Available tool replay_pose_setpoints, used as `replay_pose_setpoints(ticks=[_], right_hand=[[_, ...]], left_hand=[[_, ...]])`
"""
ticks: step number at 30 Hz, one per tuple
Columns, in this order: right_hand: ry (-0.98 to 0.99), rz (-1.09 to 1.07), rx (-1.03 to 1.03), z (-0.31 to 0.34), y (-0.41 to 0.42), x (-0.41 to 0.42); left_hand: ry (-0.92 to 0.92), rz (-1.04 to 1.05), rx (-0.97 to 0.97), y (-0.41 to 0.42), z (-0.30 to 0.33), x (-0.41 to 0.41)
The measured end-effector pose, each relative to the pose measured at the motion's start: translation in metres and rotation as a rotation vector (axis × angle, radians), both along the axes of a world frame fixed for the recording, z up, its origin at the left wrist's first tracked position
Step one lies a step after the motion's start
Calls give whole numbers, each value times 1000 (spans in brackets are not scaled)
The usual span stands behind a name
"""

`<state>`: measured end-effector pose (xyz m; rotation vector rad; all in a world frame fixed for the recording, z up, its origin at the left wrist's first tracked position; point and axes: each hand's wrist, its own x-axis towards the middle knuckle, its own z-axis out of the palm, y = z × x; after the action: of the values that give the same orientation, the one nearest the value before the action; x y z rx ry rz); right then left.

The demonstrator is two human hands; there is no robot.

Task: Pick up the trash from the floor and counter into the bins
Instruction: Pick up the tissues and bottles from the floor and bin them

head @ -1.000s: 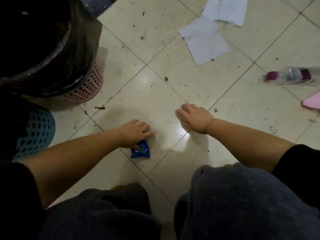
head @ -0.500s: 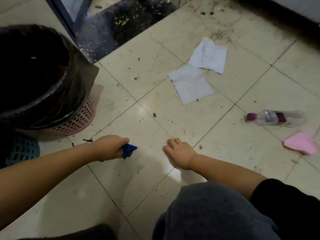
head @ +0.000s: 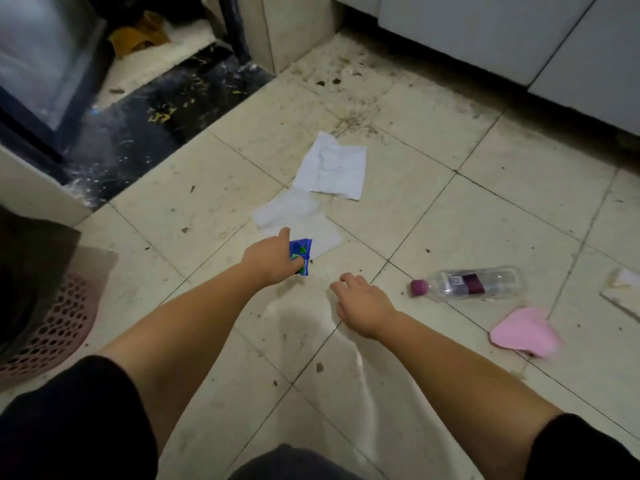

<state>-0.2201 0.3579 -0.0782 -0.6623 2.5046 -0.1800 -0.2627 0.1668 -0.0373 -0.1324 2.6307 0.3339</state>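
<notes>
Wrapper point(head: 300, 255), blue, sits pinched in the left hand point(head: 268, 259), lifted off the floor, forefinger stretched out. Right hand point(head: 362, 304) hovers low with fingers loosely spread, holding nothing. To finish well, swing the wrapper left to the pink bin point(head: 52, 327) beside the left forearm and let go only once over its mouth, probably the dark-lined opening. Left to collect: two tissues point(head: 332, 168) just beyond the left hand, one bottle point(head: 471, 284) and one pink scrap point(head: 524, 336) right of the right hand
</notes>
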Motion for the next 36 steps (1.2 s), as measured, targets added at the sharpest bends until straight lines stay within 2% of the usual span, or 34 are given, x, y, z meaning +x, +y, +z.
replay_pose_setpoints(ticks=[6, 11, 15, 19, 25, 29, 33, 36], right_hand=[[17, -159, 116, -2, 67, -36], [28, -238, 102, -32, 58, -45], [117, -255, 113, -46, 52, -38], [155, -250, 148, -50, 50, -32], [105, -229, 150, -44, 49, -35], [123, -237, 112, -29, 61, -34], [214, -384, 74, -7, 99, -30], [282, -608, 59, 3, 146, -18]], left_hand=[[-55, 65, 17, 22, -28, -25], [-100, 170, 37, -1, -72, -46], [-107, 220, 65, -8, -91, -50], [-91, 157, -10, -5, -95, -49], [-51, 75, -81, -6, -93, -42], [-6, 33, -5, 13, -83, -26], [75, -67, 112, 46, -64, -29], [141, -144, 183, 82, -51, -33]])
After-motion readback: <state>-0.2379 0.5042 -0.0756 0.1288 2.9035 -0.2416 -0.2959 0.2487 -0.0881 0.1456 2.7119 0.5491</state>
